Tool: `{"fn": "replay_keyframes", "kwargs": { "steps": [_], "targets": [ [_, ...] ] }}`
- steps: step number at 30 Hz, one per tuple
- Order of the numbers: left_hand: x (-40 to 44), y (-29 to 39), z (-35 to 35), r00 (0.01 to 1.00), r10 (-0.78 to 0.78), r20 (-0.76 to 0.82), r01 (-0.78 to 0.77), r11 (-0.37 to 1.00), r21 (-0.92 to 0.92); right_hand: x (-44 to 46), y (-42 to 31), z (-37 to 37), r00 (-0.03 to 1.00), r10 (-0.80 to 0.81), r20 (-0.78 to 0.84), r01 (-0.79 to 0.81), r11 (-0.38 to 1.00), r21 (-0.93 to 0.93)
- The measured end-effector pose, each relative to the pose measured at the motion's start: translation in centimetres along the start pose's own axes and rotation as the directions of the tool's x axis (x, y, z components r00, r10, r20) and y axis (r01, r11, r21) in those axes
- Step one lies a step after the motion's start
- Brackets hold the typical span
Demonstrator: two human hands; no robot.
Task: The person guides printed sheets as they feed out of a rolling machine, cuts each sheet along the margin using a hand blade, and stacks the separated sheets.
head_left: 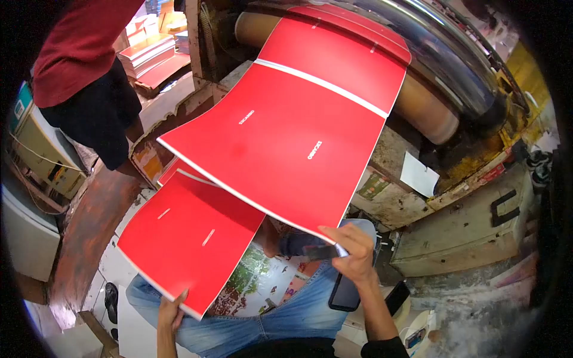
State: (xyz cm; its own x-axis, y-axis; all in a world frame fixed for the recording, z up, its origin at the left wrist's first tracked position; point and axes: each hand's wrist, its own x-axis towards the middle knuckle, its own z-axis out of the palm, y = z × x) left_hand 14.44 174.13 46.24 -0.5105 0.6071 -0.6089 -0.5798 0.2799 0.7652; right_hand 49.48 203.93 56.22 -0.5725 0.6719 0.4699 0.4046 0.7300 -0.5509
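Observation:
A long red printed sheet [280,137] with white lines and small white lettering comes off the roller machine and slopes down towards me. My right hand [353,249] pinches its near right corner, where a dark flat blade-like object also shows beside the fingers. Below and to the left lies a second red sheet [191,232], partly hidden under the first. My left hand [171,311] grips this lower sheet at its near edge, thumb on top, above my left thigh.
A shiny metal roller [453,65] and a brown roller [430,113] stand at the upper right. Another person [89,77] stands at the upper left, near stacked sheets [149,56]. A phone [344,292] lies on my lap. A metal box [465,221] is at right.

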Motion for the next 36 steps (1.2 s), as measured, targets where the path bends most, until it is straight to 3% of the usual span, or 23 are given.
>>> {"fn": "replay_keyframes", "kwargs": {
  "steps": [2, 4, 6, 7, 10, 12, 18, 21, 23, 24, 26, 27, 28, 29, 31, 32, 34, 35, 36],
  "targets": [
    [5.6, -1.3, 3.3, 0.998, 0.048, 0.048, -0.042, 0.991, -0.126, -0.8, -1.5, 0.3, 1.0, 0.011, -0.002, -0.011, 1.0, 0.016],
    [11.4, -2.8, 5.3, 0.995, -0.024, -0.098, 0.025, 1.0, 0.002, -2.0, -2.9, 0.7, 0.999, 0.03, 0.016, -0.03, 0.999, 0.036],
    [21.5, -9.8, 2.9, 0.962, 0.2, -0.189, -0.211, 0.977, -0.043, -2.7, -5.0, 1.5, 0.998, 0.058, 0.003, -0.058, 0.998, 0.024],
    [23.4, -10.3, 3.9, 0.964, 0.2, -0.178, -0.21, 0.977, -0.043, -3.1, -5.5, 1.7, 0.997, 0.073, -0.008, -0.072, 0.997, 0.019],
    [26.7, -10.1, 7.1, 0.995, -0.037, -0.095, 0.04, 0.999, 0.036, -4.7, -6.3, 2.1, 0.995, 0.082, 0.056, -0.084, 0.995, 0.048],
    [28.0, -10.1, 8.4, 0.996, -0.019, -0.085, 0.017, 1.0, -0.025, -5.1, -6.9, 2.4, 0.996, 0.073, 0.053, -0.075, 0.997, 0.025],
    [27.4, -10.1, 9.3, 0.993, 0.114, -0.027, -0.117, 0.946, -0.303, -6.3, -8.6, 3.4, 0.993, 0.071, 0.095, -0.079, 0.993, 0.088],
    [22.8, -8.6, 9.3, 0.936, 0.345, 0.076, -0.234, 0.769, -0.595, -7.1, -8.2, 4.6, 0.988, 0.059, 0.146, -0.07, 0.995, 0.073],
    [18.2, -6.7, 9.8, 0.849, 0.493, 0.188, -0.184, 0.611, -0.77, -7.4, -8.0, 5.6, 0.981, 0.045, 0.188, -0.067, 0.991, 0.113],
    [14.8, -5.0, 10.7, 0.85, 0.481, 0.214, -0.139, 0.598, -0.79, -7.2, -8.2, 5.5, 0.975, 0.05, 0.218, -0.074, 0.992, 0.104],
    [8.2, -1.4, 15.0, 0.906, 0.311, 0.286, -0.002, 0.679, -0.734, -7.4, -8.0, 5.5, 0.952, 0.075, 0.296, -0.114, 0.986, 0.117],
    [6.0, -0.5, 16.2, 0.94, 0.212, 0.267, -0.001, 0.785, -0.62, -7.7, -8.0, 5.5, 0.932, 0.053, 0.359, -0.103, 0.987, 0.122],
    [4.5, 0.1, 17.4, 0.959, 0.161, 0.234, -0.037, 0.887, -0.46, -7.5, -7.9, 5.3, 0.91, 0.065, 0.41, -0.147, 0.974, 0.172],
    [4.0, -0.2, 17.4, 0.976, 0.173, 0.131, -0.161, 0.982, -0.101, -7.7, -7.6, 5.1, 0.91, 0.065, 0.41, -0.147, 0.974, 0.173],
    [2.8, -2.0, 14.7, 0.978, 0.172, 0.121, -0.16, 0.981, -0.106, -8.6, -7.7, 5.9, 0.8, 0.104, 0.591, -0.405, 0.819, 0.406],
    [2.4, -2.4, 14.1, 0.981, 0.157, 0.113, -0.145, 0.984, -0.105, -7.5, -6.8, 3.9, 0.695, 0.092, 0.713, -0.557, 0.696, 0.454],
    [1.3, -2.9, 12.4, 0.985, 0.139, 0.102, -0.133, 0.989, -0.065, -5.5, -5.3, 0.4, 0.874, 0.106, 0.474, -0.371, 0.774, 0.512],
    [0.4, -2.8, 11.9, 0.985, 0.141, 0.099, -0.134, 0.988, -0.072, -4.7, -3.8, -1.2, 0.794, 0.356, 0.493, -0.599, 0.597, 0.533],
    [-0.7, -2.6, 11.4, 0.988, 0.123, 0.093, -0.115, 0.989, -0.093, -3.8, -2.5, -2.4, 0.635, 0.567, 0.525, -0.763, 0.353, 0.541]
  ]
}}
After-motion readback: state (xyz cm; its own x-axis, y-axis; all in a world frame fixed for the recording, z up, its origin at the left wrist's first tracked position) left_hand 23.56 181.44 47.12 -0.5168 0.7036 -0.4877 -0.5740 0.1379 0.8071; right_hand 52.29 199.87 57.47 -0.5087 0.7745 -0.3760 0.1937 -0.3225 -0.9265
